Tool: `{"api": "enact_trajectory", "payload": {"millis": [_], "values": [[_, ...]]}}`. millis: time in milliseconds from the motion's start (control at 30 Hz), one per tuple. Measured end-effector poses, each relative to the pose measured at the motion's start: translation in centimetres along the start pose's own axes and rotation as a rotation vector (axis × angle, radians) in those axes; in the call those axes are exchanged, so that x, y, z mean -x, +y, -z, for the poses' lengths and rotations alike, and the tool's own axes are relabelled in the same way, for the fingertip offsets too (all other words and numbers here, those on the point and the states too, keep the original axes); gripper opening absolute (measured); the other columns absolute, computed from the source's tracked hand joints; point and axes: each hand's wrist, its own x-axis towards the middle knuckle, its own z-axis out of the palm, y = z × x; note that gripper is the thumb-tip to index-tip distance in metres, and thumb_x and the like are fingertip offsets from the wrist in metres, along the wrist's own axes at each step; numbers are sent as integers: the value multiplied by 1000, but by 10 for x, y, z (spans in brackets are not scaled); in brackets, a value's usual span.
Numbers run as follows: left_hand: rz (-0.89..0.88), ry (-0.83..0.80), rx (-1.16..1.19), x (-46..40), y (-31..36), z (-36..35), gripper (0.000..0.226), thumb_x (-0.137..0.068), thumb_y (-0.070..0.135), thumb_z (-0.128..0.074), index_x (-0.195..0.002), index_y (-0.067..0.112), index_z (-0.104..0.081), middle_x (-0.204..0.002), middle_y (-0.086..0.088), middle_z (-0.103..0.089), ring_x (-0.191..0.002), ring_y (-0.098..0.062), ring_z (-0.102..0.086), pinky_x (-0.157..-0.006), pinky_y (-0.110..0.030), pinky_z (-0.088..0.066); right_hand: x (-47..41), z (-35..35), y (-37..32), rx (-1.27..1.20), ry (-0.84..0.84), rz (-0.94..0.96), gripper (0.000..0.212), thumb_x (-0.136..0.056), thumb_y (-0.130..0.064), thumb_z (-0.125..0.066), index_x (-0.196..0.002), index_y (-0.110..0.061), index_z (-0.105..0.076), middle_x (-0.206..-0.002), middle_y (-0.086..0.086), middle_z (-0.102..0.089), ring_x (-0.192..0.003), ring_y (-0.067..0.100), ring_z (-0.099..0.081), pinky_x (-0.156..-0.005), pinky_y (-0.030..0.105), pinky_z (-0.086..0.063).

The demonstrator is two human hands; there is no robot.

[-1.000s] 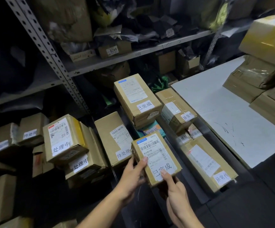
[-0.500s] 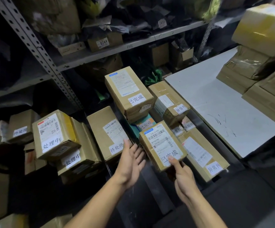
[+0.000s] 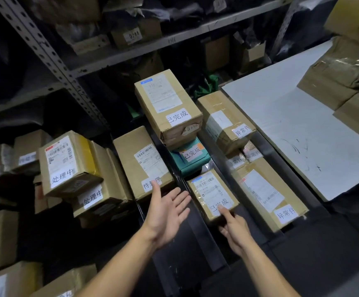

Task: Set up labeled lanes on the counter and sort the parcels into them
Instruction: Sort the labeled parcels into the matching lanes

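A small brown parcel point(image 3: 211, 195) with a white "已完成" label lies at the near end of the middle lane, just in front of a teal parcel point(image 3: 190, 156) and a taller brown box point(image 3: 167, 106) with the same label. My right hand point(image 3: 234, 230) pinches the small parcel's near end, one digit on its label and the others curled below the edge. My left hand point(image 3: 167, 213) hovers open, palm up, left of it, its fingertip over the "待处理" box point(image 3: 141, 161). Right of the middle lane lie "异常件" parcels point(image 3: 266, 194). Boxes marked "处理中" point(image 3: 67, 163) are stacked at the left.
A white board point(image 3: 292, 129) lies at the right, with taped brown parcels point(image 3: 343, 69) piled on its far corner. A grey metal rack point(image 3: 52, 56) full of boxes and dark bags stands behind. Dark rails point(image 3: 202, 239) separate the lanes.
The small parcel went from being held up in both hands to lying in the middle lane. My left hand let go of it and opened; my right hand stayed at its near end.
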Motion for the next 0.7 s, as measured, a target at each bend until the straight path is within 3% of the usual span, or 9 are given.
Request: {"api": "enact_trajectory", "payload": {"millis": [100, 233, 333, 467, 533, 600, 700], "values": [[8, 5, -2, -3, -2, 6, 105, -83, 83, -15, -156, 8, -18, -158, -14, -33, -143, -23, -39, -121, -42, -25, -17, -1, 3, 19, -15, -16, 44, -92, -20, -69, -132, -5, -57, -122, 10, -71, -117, 24, -64, -111, 48, -42], [16, 5, 8, -9, -5, 12, 104, -84, 83, -15, -156, 8, -19, -157, -13, -35, -142, -23, -40, -120, -41, -26, -33, -5, 6, 50, -40, -32, 49, -92, -22, -70, -136, -7, -54, -126, 9, -69, -120, 24, -62, -111, 48, -42], [23, 3, 9, -13, -8, 12, 105, -83, 84, -15, -156, 8, -19, -157, -13, -35, -142, -23, -40, -120, -41, -26, -40, -11, 6, 68, -22, -31, 44, -91, -24, -71, -130, -5, -58, -121, 10, -71, -115, 24, -65, -103, 43, -50], [29, -13, -4, -13, -11, 11, 111, -76, 85, -20, -156, 9, -19, -157, -13, -36, -142, -22, -40, -119, -41, -26, -45, -13, 7, 172, 60, 2, 30, -91, -27, -72, -110, -5, -67, -103, 7, -75, -99, 21, -70, -80, 29, -56], [31, -17, -13, -11, -12, 12, 110, -77, 85, -19, -156, 9, -19, -157, -13, -36, -142, -22, -40, -119, -40, -26, -44, -13, 8, 237, 85, 15, 24, -89, -30, -73, -95, -8, -70, -96, 11, -76, -97, 24, -72, -82, 34, -59], [27, -19, -13, -8, -12, 13, 108, -79, 85, -18, -156, 9, -19, -157, -12, -36, -141, -22, -41, -118, -40, -27, -42, -13, 7, 301, 103, 23, 30, -88, -36, -75, -88, -6, -71, -93, 16, -77, -94, 28, -73, -90, 42, -59], [15, -32, -9, -2, -8, 18, 106, -81, 84, -17, -156, 9, -20, -156, -12, -38, -140, -21, -43, -118, -40, -28, -26, -16, -3, 297, 98, 16, 39, -88, -37, -74, -91, 1, -68, -86, 15, -74, -83, 28, -75, -79, 33, -62]]}}
